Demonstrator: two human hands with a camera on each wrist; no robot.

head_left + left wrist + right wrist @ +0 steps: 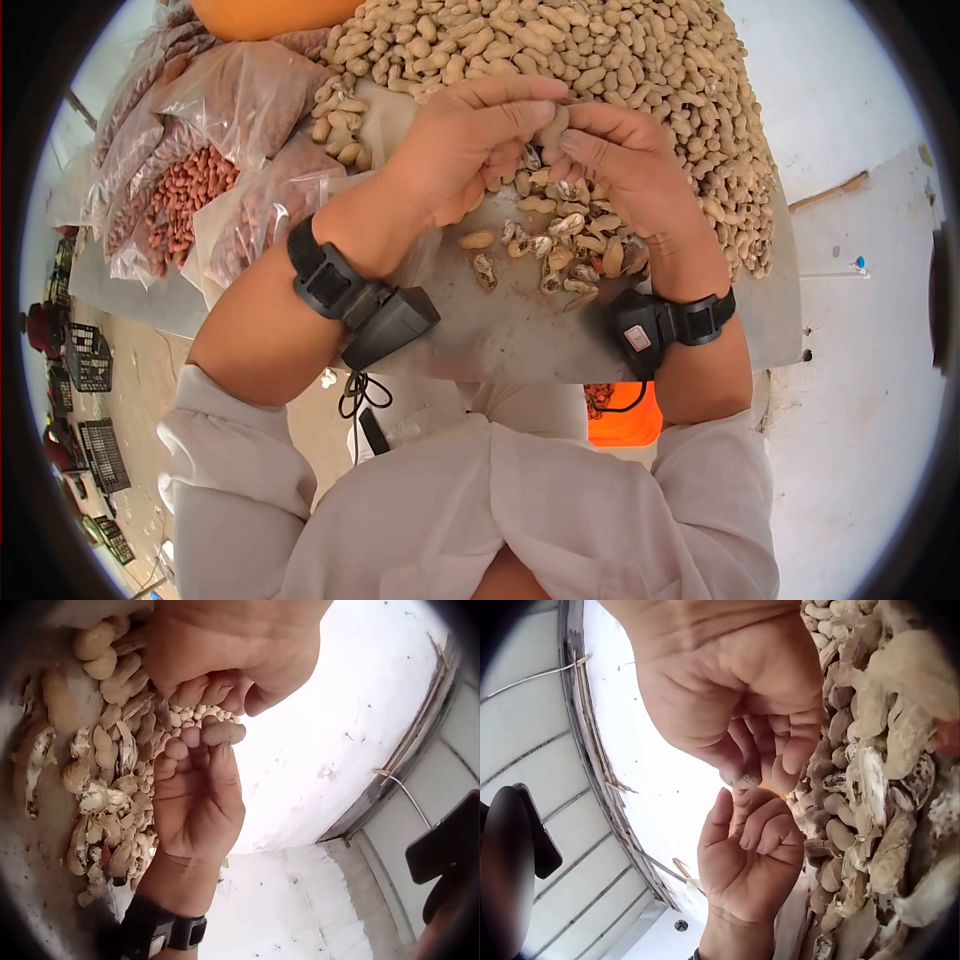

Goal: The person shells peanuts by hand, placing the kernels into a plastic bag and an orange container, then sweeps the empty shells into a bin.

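Head view: orange item (275,15), top L, cut off by frame; peanut pile (630,60) too. Upper ctr, R hand (640,170) pinches peanut (555,128) btwn thumb & finger; L hand (450,145) adjacent, fingers part-bent, can't tell if gripping.

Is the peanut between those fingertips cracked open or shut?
It looks shut: the peanut pinched by the right hand shows no split in the left wrist view, though its far side is hidden.
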